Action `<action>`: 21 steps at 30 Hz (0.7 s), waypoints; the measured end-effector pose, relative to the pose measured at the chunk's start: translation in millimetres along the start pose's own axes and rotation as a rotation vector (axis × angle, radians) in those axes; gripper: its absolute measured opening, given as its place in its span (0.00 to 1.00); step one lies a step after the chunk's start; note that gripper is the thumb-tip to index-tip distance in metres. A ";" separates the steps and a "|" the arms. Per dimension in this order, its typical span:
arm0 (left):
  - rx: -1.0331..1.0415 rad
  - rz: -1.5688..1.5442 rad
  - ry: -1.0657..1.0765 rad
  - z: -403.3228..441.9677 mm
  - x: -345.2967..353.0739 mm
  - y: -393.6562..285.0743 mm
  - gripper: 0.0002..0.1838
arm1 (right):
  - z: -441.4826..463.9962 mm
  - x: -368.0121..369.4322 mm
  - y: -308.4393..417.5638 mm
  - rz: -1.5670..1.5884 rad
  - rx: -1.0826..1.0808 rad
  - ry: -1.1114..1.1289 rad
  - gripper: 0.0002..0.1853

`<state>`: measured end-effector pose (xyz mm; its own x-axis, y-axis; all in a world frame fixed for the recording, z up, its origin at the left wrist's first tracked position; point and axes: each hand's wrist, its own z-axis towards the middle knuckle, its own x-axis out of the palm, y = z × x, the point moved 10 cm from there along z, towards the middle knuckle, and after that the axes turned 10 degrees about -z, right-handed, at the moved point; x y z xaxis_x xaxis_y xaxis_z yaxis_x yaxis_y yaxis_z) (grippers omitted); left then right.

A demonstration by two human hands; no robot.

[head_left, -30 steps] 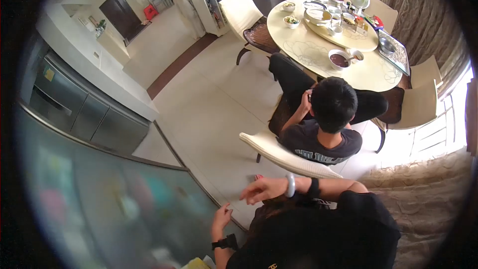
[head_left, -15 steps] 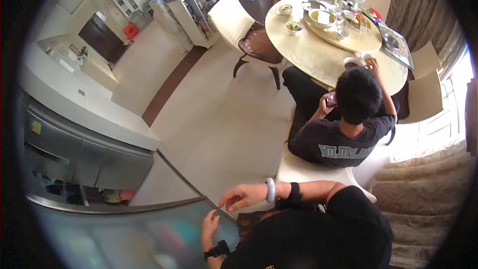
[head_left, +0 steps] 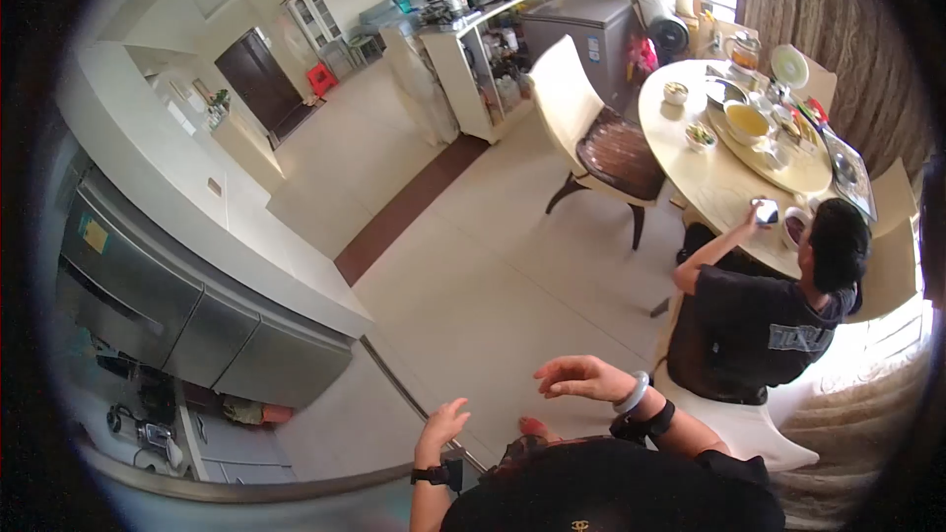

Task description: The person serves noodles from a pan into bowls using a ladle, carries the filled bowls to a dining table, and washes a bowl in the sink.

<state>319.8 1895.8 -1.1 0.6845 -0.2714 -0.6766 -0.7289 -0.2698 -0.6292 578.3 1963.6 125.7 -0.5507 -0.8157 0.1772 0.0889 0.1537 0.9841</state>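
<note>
My left hand is raised at the lower centre, fingers apart and holding nothing, with a black band on the wrist. It is nearest the metal-edged glass panel. To its right, my right hand hangs over the tiled floor, its fingers loosely curved and apart, with nothing in it. A pale bangle and a black band circle that forearm. The two hands do not touch each other.
A seated person holds a phone beside the round table with bowls and a teapot. An empty chair stands left of the table. Grey cabinets line the left wall; a chest freezer stands at the back.
The view has shifted so the table and person sit further right. The person has turned sideways, phone raised near the table. More of the room behind the glass panel shows. Both my hands remain empty.
</note>
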 end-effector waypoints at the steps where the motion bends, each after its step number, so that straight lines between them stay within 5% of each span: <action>1: 0.006 -0.004 -0.011 10.6 -15.6 4.6 0.21 | 15.8 -3.9 2.6 0.050 0.008 -0.034 0.18; 9: -0.029 -0.059 -0.055 54.8 -108.6 84.0 0.21 | 146.5 -15.9 3.0 0.054 0.070 -0.111 0.16; 15: -0.190 -0.168 -0.059 51.4 -112.3 151.1 0.22 | 237.2 -32.6 -5.9 -0.029 0.137 -0.081 0.16; 21: -0.459 -0.215 -0.307 141.3 -126.0 179.9 0.20 | 413.7 -175.9 -22.2 -0.051 0.161 0.019 0.14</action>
<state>100.8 2012.0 -83.1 0.7315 0.0946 -0.6752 -0.4481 -0.6797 -0.5807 329.8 2334.4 67.6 -0.5349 -0.8350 0.1288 -0.0734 0.1978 0.9775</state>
